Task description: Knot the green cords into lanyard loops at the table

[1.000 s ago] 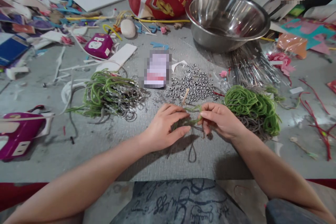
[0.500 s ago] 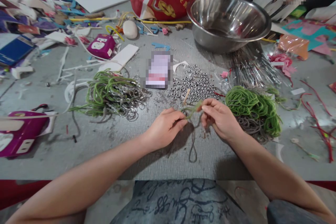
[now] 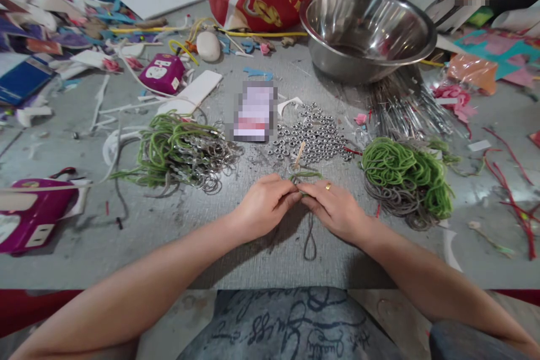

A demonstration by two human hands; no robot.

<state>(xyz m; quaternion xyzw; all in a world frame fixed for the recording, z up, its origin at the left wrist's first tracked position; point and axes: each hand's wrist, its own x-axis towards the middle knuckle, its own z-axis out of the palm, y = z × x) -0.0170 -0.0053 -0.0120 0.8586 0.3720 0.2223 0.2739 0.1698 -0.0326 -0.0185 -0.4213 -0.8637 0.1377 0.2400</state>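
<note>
My left hand (image 3: pixel 265 207) and my right hand (image 3: pixel 335 211) meet fingertip to fingertip over the table, both pinching a thin green and grey cord (image 3: pixel 311 236). A grey loop of it hangs down towards me below the fingers, and a green stretch (image 3: pixel 310 174) shows just beyond them. What lies right between the fingertips is hidden. A small wooden stick (image 3: pixel 300 153) stands up just past my hands. Behind it, many small silver metal beads (image 3: pixel 314 134) are spread out. A heap of green and grey cords (image 3: pixel 405 180) lies right of my right hand.
Cords with metal rings (image 3: pixel 185 149) lie on the left. Farther back are a phone-like blurred thing (image 3: pixel 254 112), a steel bowl (image 3: pixel 367 67), a red bag (image 3: pixel 261 0) and silver wires (image 3: pixel 405 104). Purple boxes (image 3: pixel 162 73) and scraps surround these.
My right hand has moved left and down to meet my left hand, its fingers now at the cord by the left fingertips. My left hand has stayed nearly in place.
</note>
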